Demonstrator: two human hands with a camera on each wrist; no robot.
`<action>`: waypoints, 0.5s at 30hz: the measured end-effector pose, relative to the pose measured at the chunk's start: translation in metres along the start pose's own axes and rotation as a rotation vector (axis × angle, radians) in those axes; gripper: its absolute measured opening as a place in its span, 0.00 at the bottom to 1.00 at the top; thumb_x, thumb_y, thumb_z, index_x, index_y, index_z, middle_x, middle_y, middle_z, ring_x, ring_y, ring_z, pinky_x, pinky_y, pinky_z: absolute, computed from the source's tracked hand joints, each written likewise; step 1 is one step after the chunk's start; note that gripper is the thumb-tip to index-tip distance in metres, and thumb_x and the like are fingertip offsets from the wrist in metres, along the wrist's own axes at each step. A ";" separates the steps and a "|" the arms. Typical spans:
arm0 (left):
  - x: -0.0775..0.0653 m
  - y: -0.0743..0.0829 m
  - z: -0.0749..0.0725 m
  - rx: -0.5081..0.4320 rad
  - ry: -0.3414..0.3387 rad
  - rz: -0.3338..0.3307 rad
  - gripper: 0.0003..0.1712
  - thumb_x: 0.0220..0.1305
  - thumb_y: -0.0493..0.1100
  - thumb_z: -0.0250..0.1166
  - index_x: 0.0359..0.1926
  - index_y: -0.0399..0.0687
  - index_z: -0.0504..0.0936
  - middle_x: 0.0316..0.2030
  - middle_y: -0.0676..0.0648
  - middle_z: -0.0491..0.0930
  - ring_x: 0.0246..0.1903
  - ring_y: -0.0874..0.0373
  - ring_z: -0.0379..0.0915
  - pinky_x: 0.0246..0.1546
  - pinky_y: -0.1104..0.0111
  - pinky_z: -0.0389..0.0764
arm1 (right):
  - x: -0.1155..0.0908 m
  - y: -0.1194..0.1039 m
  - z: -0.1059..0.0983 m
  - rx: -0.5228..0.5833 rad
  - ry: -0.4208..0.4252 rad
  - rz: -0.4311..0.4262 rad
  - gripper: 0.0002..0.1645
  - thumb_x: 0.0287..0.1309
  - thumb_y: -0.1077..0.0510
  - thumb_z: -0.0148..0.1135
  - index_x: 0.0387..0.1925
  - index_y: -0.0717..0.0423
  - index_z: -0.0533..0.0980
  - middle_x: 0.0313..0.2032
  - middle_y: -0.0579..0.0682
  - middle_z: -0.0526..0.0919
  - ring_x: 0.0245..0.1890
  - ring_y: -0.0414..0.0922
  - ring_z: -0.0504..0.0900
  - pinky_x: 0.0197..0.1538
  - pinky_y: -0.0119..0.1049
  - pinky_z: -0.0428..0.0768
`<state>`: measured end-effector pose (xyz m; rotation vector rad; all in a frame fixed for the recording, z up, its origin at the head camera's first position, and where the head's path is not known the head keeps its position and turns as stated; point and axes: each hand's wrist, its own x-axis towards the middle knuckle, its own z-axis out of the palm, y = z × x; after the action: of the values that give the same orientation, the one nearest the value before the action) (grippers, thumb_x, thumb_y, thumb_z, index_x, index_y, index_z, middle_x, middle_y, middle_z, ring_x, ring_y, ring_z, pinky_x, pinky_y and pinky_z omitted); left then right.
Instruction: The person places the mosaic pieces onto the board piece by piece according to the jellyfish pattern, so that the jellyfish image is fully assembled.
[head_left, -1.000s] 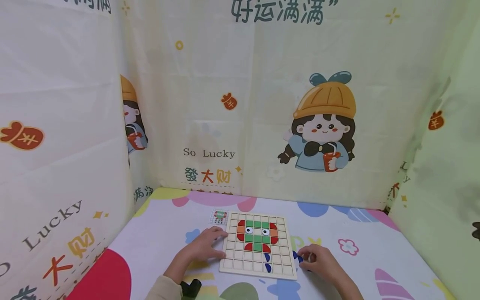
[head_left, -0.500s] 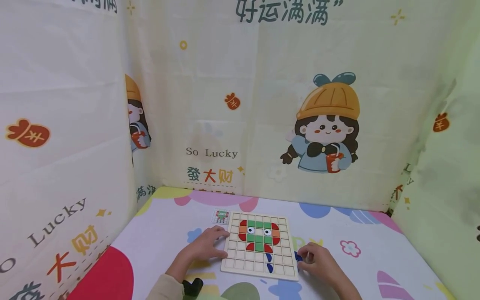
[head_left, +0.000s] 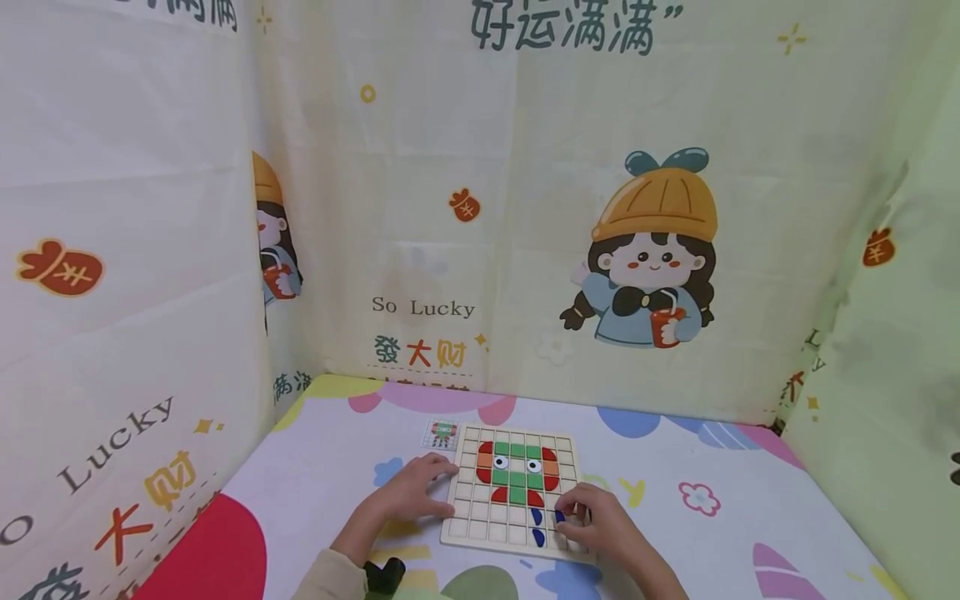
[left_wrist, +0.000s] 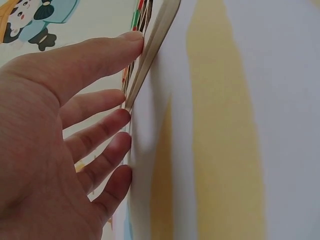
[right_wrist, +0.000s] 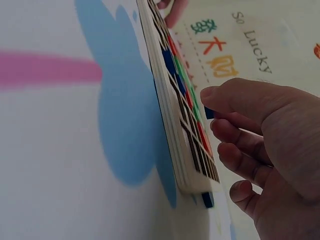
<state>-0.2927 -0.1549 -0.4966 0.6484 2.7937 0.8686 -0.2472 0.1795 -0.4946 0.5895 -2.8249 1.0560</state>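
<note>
A wooden grid board (head_left: 480, 528) lies on the table, bearing red, green, orange and blue tiles and two eye tiles that form a face. Two dark blue half-round tiles (head_left: 538, 537) sit below the face. My left hand (head_left: 407, 490) rests at the board's left edge; its thumb and fingertips touch the rim (left_wrist: 150, 55) in the left wrist view. Over the board's right side, my right hand (head_left: 602, 518) pinches a dark blue tile (head_left: 560, 517) between thumb and forefinger. In the right wrist view that tile (right_wrist: 209, 113) is partly hidden by the thumb.
A small pattern card (head_left: 440, 434) lies by the board's upper left corner. Another blue piece (right_wrist: 208, 200) shows beside the board's edge in the right wrist view. Printed cloth walls (head_left: 420, 250) surround the patterned table (head_left: 720, 533). A black object (head_left: 385, 575) is near the left sleeve.
My right hand has moved left from beside the board to above its right columns, carrying a blue tile. My left hand stays at the left edge.
</note>
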 end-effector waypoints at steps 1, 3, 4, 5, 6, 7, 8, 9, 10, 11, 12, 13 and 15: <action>0.000 0.000 0.000 0.000 0.001 0.000 0.36 0.52 0.56 0.73 0.62 0.52 0.75 0.64 0.43 0.68 0.64 0.43 0.62 0.62 0.44 0.68 | 0.002 -0.002 0.002 -0.002 -0.009 0.009 0.09 0.48 0.55 0.73 0.33 0.47 0.83 0.29 0.40 0.77 0.28 0.33 0.70 0.31 0.26 0.71; -0.001 0.001 0.000 -0.001 0.001 0.005 0.36 0.52 0.56 0.73 0.62 0.52 0.75 0.64 0.43 0.68 0.64 0.43 0.62 0.62 0.44 0.68 | 0.005 -0.005 0.006 0.000 -0.024 0.019 0.09 0.49 0.54 0.73 0.34 0.46 0.83 0.29 0.40 0.76 0.29 0.34 0.70 0.31 0.26 0.71; -0.001 0.001 -0.001 0.000 0.002 0.010 0.36 0.51 0.56 0.73 0.61 0.51 0.75 0.64 0.43 0.69 0.64 0.43 0.62 0.62 0.44 0.68 | 0.007 -0.006 0.009 0.004 -0.029 0.020 0.08 0.49 0.54 0.72 0.34 0.46 0.83 0.29 0.40 0.76 0.29 0.34 0.70 0.31 0.26 0.71; -0.001 0.002 -0.001 0.000 0.001 0.011 0.37 0.51 0.55 0.73 0.61 0.51 0.75 0.64 0.43 0.69 0.64 0.42 0.62 0.62 0.43 0.68 | 0.008 -0.007 0.011 0.013 -0.036 0.022 0.08 0.50 0.54 0.72 0.34 0.46 0.83 0.29 0.40 0.76 0.29 0.34 0.71 0.31 0.26 0.72; -0.002 0.002 -0.001 0.001 0.001 0.012 0.37 0.51 0.55 0.73 0.61 0.51 0.75 0.64 0.43 0.69 0.64 0.42 0.62 0.62 0.43 0.68 | 0.009 -0.008 0.013 0.023 -0.043 0.025 0.08 0.50 0.54 0.72 0.35 0.46 0.83 0.29 0.40 0.76 0.29 0.34 0.70 0.31 0.26 0.71; -0.002 0.003 -0.002 -0.002 -0.001 0.013 0.37 0.51 0.55 0.73 0.61 0.51 0.75 0.64 0.42 0.68 0.64 0.42 0.62 0.62 0.43 0.67 | 0.009 -0.008 0.016 0.029 -0.044 0.019 0.08 0.50 0.55 0.72 0.35 0.47 0.83 0.29 0.41 0.76 0.28 0.34 0.70 0.30 0.26 0.71; -0.002 0.003 -0.002 -0.001 -0.002 0.014 0.37 0.51 0.55 0.73 0.62 0.51 0.75 0.64 0.42 0.68 0.64 0.42 0.62 0.62 0.43 0.67 | 0.010 -0.009 0.018 0.033 -0.046 0.015 0.08 0.50 0.55 0.71 0.35 0.47 0.83 0.30 0.41 0.76 0.28 0.34 0.70 0.29 0.26 0.71; -0.001 0.003 -0.002 -0.001 -0.002 0.014 0.37 0.51 0.55 0.73 0.62 0.51 0.75 0.64 0.43 0.68 0.64 0.42 0.62 0.63 0.43 0.67 | 0.011 -0.010 0.019 0.035 -0.044 0.004 0.08 0.50 0.55 0.72 0.35 0.47 0.83 0.30 0.41 0.76 0.27 0.34 0.70 0.29 0.26 0.71; -0.001 0.003 -0.002 -0.001 -0.001 0.017 0.37 0.51 0.55 0.73 0.61 0.51 0.75 0.64 0.43 0.69 0.64 0.42 0.62 0.63 0.43 0.67 | 0.012 -0.011 0.021 0.034 -0.042 -0.006 0.08 0.50 0.55 0.72 0.35 0.47 0.83 0.30 0.41 0.76 0.27 0.33 0.70 0.29 0.26 0.71; -0.002 0.003 -0.002 -0.003 -0.001 0.016 0.37 0.51 0.55 0.73 0.61 0.51 0.75 0.64 0.43 0.68 0.64 0.42 0.61 0.63 0.43 0.67 | 0.013 -0.012 0.022 0.029 -0.041 -0.018 0.08 0.50 0.55 0.72 0.35 0.47 0.83 0.31 0.41 0.76 0.27 0.33 0.70 0.29 0.26 0.71; -0.001 0.003 -0.002 -0.003 0.000 0.018 0.37 0.51 0.55 0.73 0.61 0.51 0.75 0.64 0.43 0.68 0.64 0.42 0.61 0.63 0.43 0.67 | 0.014 -0.014 0.023 0.024 -0.040 -0.028 0.09 0.49 0.55 0.72 0.35 0.47 0.82 0.31 0.42 0.76 0.26 0.33 0.69 0.29 0.26 0.70; -0.002 0.003 -0.002 -0.002 0.000 0.020 0.37 0.51 0.55 0.73 0.61 0.51 0.75 0.64 0.43 0.68 0.65 0.42 0.61 0.63 0.43 0.67 | 0.015 -0.015 0.024 0.015 -0.039 -0.037 0.09 0.49 0.55 0.72 0.35 0.47 0.82 0.30 0.41 0.76 0.26 0.33 0.69 0.28 0.26 0.70; -0.002 0.004 -0.003 -0.004 0.001 0.024 0.36 0.51 0.55 0.73 0.61 0.50 0.75 0.64 0.42 0.69 0.64 0.42 0.61 0.63 0.43 0.67 | 0.017 -0.018 0.026 0.009 -0.045 -0.051 0.09 0.49 0.55 0.73 0.35 0.48 0.83 0.30 0.41 0.76 0.26 0.33 0.68 0.29 0.26 0.69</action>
<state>-0.2901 -0.1544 -0.4920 0.6830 2.7897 0.8785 -0.2546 0.1454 -0.5000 0.6901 -2.8283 1.0599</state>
